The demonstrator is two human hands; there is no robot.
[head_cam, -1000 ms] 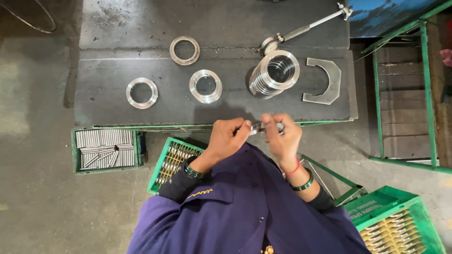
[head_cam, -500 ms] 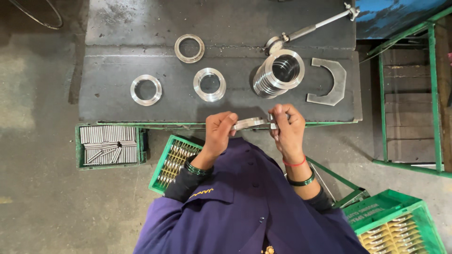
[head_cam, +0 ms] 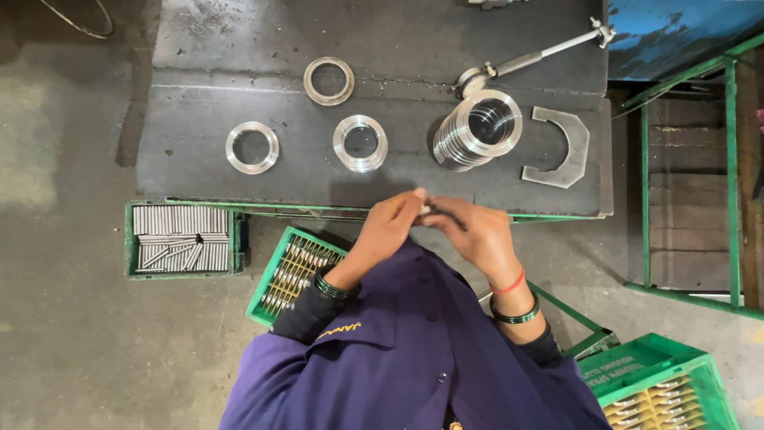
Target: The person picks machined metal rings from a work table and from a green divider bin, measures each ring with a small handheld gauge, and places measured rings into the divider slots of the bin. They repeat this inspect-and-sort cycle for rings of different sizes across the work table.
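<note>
Not much packaging going on here, no signs or screens showing anywhere. What's sitting around are three green plastic crates, all on the floor below the dark bench. One green crate [head_cam: 181, 239] is lying at the left, rectangular, packed with rows of silvery rods. A second green crate [head_cam: 293, 274] is sitting tilted just beside the person's left sleeve, holding metal pieces in rows. The third green crate [head_cam: 656, 382] is sitting at the bottom right corner, with raised lettering moulded into its rim, too small to make out anyway.
</note>
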